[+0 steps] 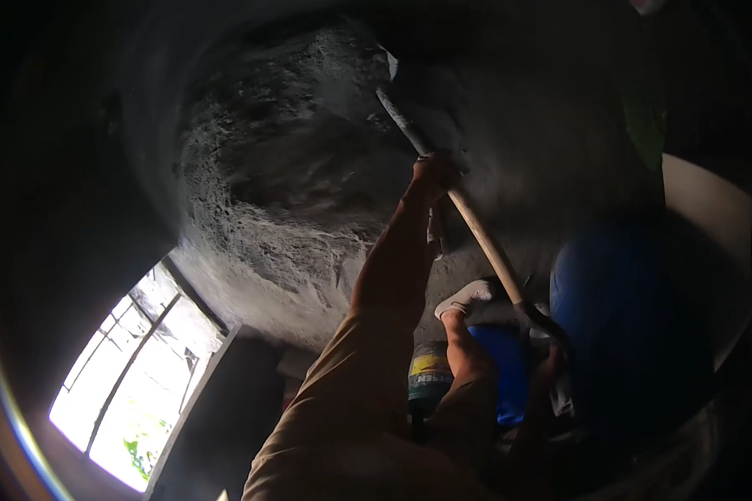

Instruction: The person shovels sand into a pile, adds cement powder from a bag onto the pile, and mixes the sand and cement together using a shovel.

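Observation:
A long-handled shovel (485,238) slants across the view, its upper end over a rough mound of dark grey material (292,159). My left hand (434,174) is wrapped round the shaft where the wooden part meets the darker part. Lower right, in shadow, my right hand (547,365) is closed at the dark grip end of the handle; its fingers are hard to make out. A small pale piece, perhaps part of the blade, shows at the far end of the shaft, and the rest of the blade is not clear.
A light shoe (464,298) stands on the grey floor. Near it are a green and yellow container (430,371) and a bright blue object (501,367). A large blue barrel (618,309) stands right, before a pale curved panel (706,209). A barred window (129,359) glares lower left.

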